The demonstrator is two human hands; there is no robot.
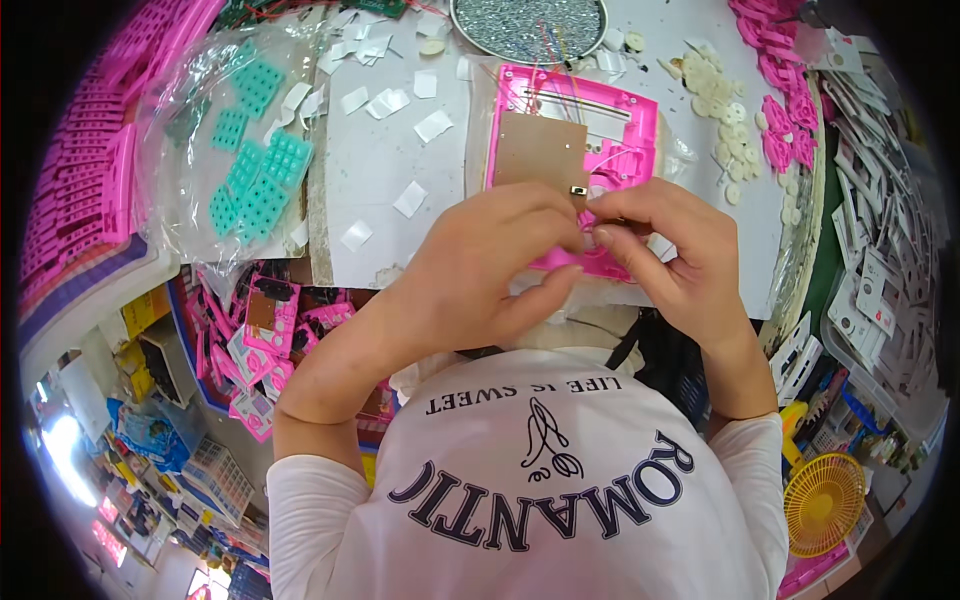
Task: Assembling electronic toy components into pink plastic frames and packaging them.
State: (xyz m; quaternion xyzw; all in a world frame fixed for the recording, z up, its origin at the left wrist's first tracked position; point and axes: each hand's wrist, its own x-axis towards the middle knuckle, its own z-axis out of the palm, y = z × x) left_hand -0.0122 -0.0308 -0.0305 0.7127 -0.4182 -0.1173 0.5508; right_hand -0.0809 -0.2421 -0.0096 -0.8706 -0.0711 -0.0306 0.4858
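A pink plastic housing (640, 110) lies on the white worktop in front of me, its inside facing up. A brown circuit board (540, 145) sits in its left part, with a small slide switch (579, 190) at the edge and thin wires running from the far side. My left hand (500, 250) is over the near left part of the housing, fingers bent and thumb apart, apparently holding nothing. Beside the switch, my right hand (675, 240) pinches with thumb and forefinger; whatever is between the tips is too small to make out. Both hands hide the board's near edge.
A round metal tray (460, 30) of small screws stands at the far side. Left are a clear bag with turquoise keypads (262, 200) and scattered white squares (410, 198). Right lie cream discs (710, 90) and pink parts (775, 130). Pink pieces (265, 330) fill a box below left.
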